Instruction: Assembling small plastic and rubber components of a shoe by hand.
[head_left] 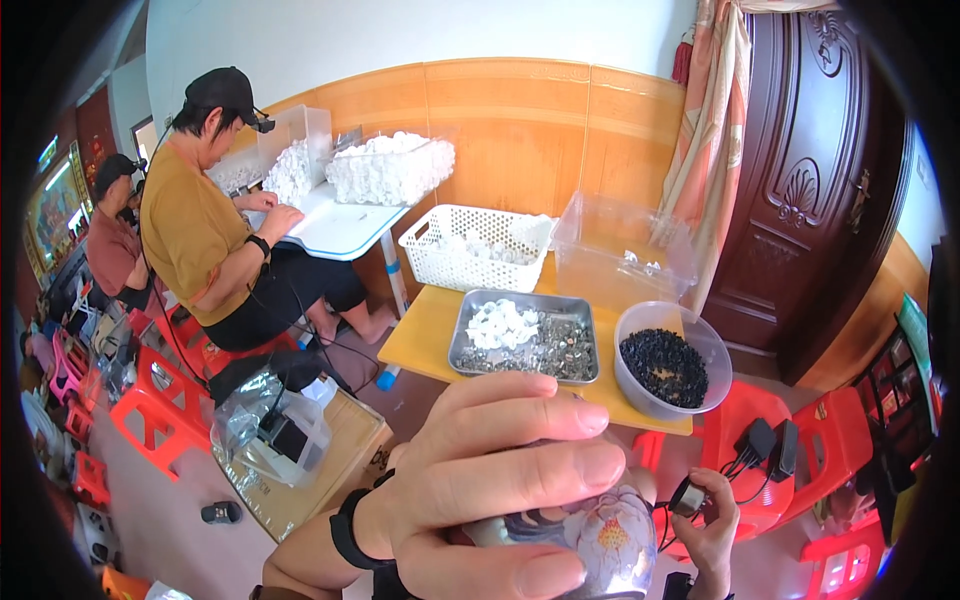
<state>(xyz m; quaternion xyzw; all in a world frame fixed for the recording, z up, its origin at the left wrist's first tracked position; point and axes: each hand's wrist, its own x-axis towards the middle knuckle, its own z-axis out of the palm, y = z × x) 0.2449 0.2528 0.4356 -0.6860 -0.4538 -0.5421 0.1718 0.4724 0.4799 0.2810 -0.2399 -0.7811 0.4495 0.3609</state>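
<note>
My left hand (pixel 500 480) is raised large and close in the lower middle, its fingers stretched out and slightly apart, with a black band (pixel 350 525) on the wrist. Below its fingers shows a rounded, flower-patterned surface (pixel 610 530); whether the hand touches it, I cannot tell. At the lower right, my right hand (pixel 712 520) pinches a small round piece with a silvery rim (pixel 688 497) between thumb and fingers. Beyond my left hand, a metal tray (pixel 455 340) holds white pieces (pixel 502 324) and many small metal parts (pixel 555 345).
On the yellow table (pixel 425 325) stand a bowl (pixel 640 395) of black bits, a white basket (pixel 425 265) and a clear bin (pixel 620 270). Red stools (pixel 735 400) hold black devices (pixel 770 450). Left, a co-worker (pixel 195 210) handles something at a white table (pixel 345 225).
</note>
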